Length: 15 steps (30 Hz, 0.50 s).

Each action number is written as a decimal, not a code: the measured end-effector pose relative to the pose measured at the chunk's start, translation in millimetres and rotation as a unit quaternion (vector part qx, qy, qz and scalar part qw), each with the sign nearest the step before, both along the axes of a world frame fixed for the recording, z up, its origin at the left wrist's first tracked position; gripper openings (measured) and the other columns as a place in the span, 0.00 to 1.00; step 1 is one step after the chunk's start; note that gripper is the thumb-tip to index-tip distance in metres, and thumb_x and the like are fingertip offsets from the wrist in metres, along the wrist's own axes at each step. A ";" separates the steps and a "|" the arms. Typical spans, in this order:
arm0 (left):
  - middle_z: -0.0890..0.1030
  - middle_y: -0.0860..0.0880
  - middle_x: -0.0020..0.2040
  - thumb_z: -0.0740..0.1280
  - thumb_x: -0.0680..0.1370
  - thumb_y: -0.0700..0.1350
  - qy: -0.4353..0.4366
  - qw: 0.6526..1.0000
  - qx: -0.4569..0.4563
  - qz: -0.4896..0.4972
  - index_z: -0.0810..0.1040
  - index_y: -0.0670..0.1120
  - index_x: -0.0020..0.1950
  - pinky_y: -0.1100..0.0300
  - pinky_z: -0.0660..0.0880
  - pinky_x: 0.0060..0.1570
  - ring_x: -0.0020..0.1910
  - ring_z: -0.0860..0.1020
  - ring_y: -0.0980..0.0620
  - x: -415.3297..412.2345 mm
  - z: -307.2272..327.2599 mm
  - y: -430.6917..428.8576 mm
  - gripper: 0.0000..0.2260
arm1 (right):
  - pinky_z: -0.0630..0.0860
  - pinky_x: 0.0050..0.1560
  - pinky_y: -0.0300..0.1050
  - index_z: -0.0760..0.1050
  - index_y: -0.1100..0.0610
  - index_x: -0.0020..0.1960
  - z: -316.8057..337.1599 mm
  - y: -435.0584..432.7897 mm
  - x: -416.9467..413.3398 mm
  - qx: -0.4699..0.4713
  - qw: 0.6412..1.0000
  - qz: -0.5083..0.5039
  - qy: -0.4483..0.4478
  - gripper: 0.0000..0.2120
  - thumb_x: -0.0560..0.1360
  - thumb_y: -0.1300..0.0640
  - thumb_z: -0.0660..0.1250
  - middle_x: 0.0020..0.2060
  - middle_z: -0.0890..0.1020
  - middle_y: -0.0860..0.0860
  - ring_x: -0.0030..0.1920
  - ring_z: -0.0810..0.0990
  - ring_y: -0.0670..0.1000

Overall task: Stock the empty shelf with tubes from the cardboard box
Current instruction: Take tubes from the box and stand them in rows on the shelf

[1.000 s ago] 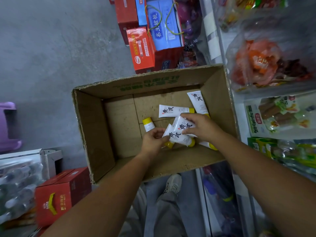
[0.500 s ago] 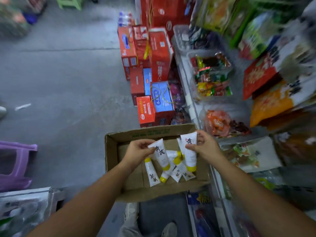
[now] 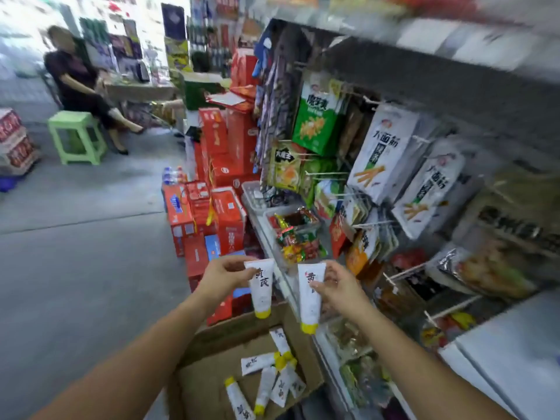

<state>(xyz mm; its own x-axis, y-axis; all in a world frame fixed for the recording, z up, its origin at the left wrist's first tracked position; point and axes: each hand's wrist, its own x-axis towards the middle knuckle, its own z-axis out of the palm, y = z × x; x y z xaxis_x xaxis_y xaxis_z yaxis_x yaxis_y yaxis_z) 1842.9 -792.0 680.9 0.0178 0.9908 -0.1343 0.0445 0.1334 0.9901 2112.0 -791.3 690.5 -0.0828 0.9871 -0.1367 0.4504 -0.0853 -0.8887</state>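
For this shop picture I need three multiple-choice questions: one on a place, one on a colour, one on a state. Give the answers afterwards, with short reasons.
1. Where do the loose tubes lie? A) on a stool B) in the cardboard box C) on the top shelf
2. Which colour is the cap of the right tube? A) red B) blue C) yellow
3. What does the left hand do? A) hangs empty B) pinches the left tube, cap down C) presses the floor
Answers: 1 B, they lie on the box bottom; 2 C, its lower end is yellow; 3 B, fingers pinch its upper end.
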 end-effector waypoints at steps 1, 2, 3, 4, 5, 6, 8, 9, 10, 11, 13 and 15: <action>0.86 0.49 0.39 0.73 0.75 0.35 -0.001 1.000 0.012 -0.018 0.85 0.42 0.52 0.56 0.82 0.43 0.40 0.82 0.52 2.8 15.3 2.5 0.07 | 0.77 0.37 0.33 0.72 0.55 0.56 15.9 -5.8 2.9 0.014 1.000 -0.015 0.000 0.13 0.75 0.64 0.71 0.46 0.82 0.47 0.45 0.81 0.48; 0.85 0.49 0.38 0.73 0.75 0.35 0.001 0.999 0.025 -0.038 0.85 0.41 0.52 0.53 0.82 0.46 0.40 0.82 0.51 6.4 30.0 3.6 0.07 | 0.78 0.39 0.36 0.72 0.54 0.56 31.2 -12.6 6.4 0.023 0.999 -0.033 -0.003 0.13 0.75 0.63 0.71 0.47 0.82 0.46 0.46 0.81 0.48; 0.85 0.48 0.39 0.73 0.75 0.36 0.002 0.998 0.038 -0.056 0.85 0.40 0.53 0.51 0.81 0.47 0.41 0.82 0.50 10.4 43.5 3.6 0.07 | 0.80 0.42 0.40 0.73 0.53 0.56 45.9 -19.3 9.9 0.034 0.998 -0.049 -0.005 0.13 0.74 0.62 0.72 0.49 0.82 0.46 0.48 0.82 0.49; 0.86 0.45 0.41 0.73 0.75 0.36 -0.001 0.996 0.047 -0.072 0.84 0.40 0.53 0.49 0.81 0.49 0.42 0.83 0.48 14.8 56.7 2.8 0.07 | 0.81 0.46 0.46 0.73 0.52 0.55 59.9 -26.9 13.8 0.043 0.997 -0.064 -0.006 0.13 0.74 0.61 0.72 0.50 0.83 0.47 0.50 0.82 0.50; 0.86 0.42 0.44 0.73 0.75 0.36 -0.007 0.995 0.053 -0.089 0.84 0.40 0.54 0.48 0.82 0.49 0.45 0.83 0.45 19.5 69.2 1.4 0.08 | 0.81 0.48 0.52 0.74 0.50 0.55 72.9 -36.8 17.6 0.054 0.995 -0.080 -0.006 0.14 0.74 0.60 0.73 0.50 0.83 0.47 0.51 0.83 0.51; 0.86 0.40 0.46 0.73 0.75 0.35 -0.009 0.992 0.060 -0.107 0.84 0.40 0.54 0.49 0.83 0.49 0.46 0.84 0.43 25.2 80.8 -0.8 0.08 | 0.82 0.49 0.55 0.74 0.47 0.53 85.0 -47.6 22.4 0.062 0.993 -0.097 -0.003 0.14 0.73 0.59 0.73 0.50 0.83 0.47 0.52 0.83 0.51; 0.86 0.42 0.44 0.72 0.76 0.36 -0.001 0.985 0.085 -0.149 0.85 0.44 0.53 0.55 0.83 0.43 0.43 0.83 0.47 39.2 103.9 -5.0 0.08 | 0.82 0.48 0.56 0.74 0.44 0.50 110.1 -72.3 30.9 0.083 0.988 -0.127 0.001 0.13 0.73 0.57 0.74 0.50 0.83 0.47 0.51 0.83 0.51; 0.85 0.44 0.42 0.73 0.76 0.36 0.006 0.981 0.097 -0.170 0.85 0.46 0.52 0.57 0.82 0.41 0.41 0.82 0.49 46.7 115.5 -8.0 0.08 | 0.81 0.48 0.54 0.74 0.44 0.50 122.5 -85.5 35.3 0.095 0.986 -0.139 -0.005 0.12 0.74 0.57 0.73 0.50 0.83 0.46 0.51 0.82 0.49; 0.85 0.46 0.41 0.73 0.76 0.37 0.009 0.976 0.107 -0.190 0.85 0.47 0.51 0.59 0.81 0.40 0.39 0.82 0.51 54.6 127.7 -12.0 0.08 | 0.80 0.48 0.51 0.73 0.45 0.50 134.7 -97.9 39.7 0.106 0.983 -0.149 -0.010 0.12 0.74 0.57 0.73 0.50 0.83 0.46 0.51 0.82 0.48; 0.85 0.46 0.40 0.72 0.76 0.37 0.008 0.971 0.116 -0.210 0.85 0.46 0.52 0.59 0.81 0.38 0.38 0.82 0.51 62.4 138.9 -16.2 0.07 | 0.81 0.48 0.51 0.73 0.45 0.50 145.9 -110.4 45.2 0.115 0.980 -0.163 -0.012 0.12 0.74 0.57 0.73 0.50 0.83 0.45 0.52 0.82 0.47; 0.85 0.48 0.37 0.72 0.76 0.36 0.005 0.961 0.135 -0.242 0.85 0.43 0.54 0.63 0.78 0.32 0.33 0.81 0.54 78.8 161.3 -27.1 0.08 | 0.82 0.50 0.55 0.73 0.43 0.51 166.4 -135.9 57.9 0.124 0.973 -0.194 -0.009 0.13 0.73 0.55 0.74 0.50 0.83 0.46 0.53 0.82 0.49; 0.84 0.51 0.34 0.71 0.77 0.34 -0.002 0.952 0.153 -0.267 0.84 0.42 0.54 0.66 0.75 0.29 0.29 0.79 0.57 96.5 182.0 -40.9 0.08 | 0.82 0.49 0.60 0.74 0.43 0.51 185.2 -162.2 72.8 0.136 0.966 -0.218 -0.017 0.13 0.72 0.55 0.75 0.51 0.84 0.48 0.53 0.82 0.51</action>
<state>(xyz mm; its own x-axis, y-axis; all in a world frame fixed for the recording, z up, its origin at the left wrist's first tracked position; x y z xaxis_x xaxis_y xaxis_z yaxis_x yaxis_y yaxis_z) 1939.3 -832.9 862.9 0.5289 0.8335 0.1596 0.0208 -0.2008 0.9794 2184.8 -953.5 875.7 0.3488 0.9272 0.1364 0.4528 -0.0393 -0.8907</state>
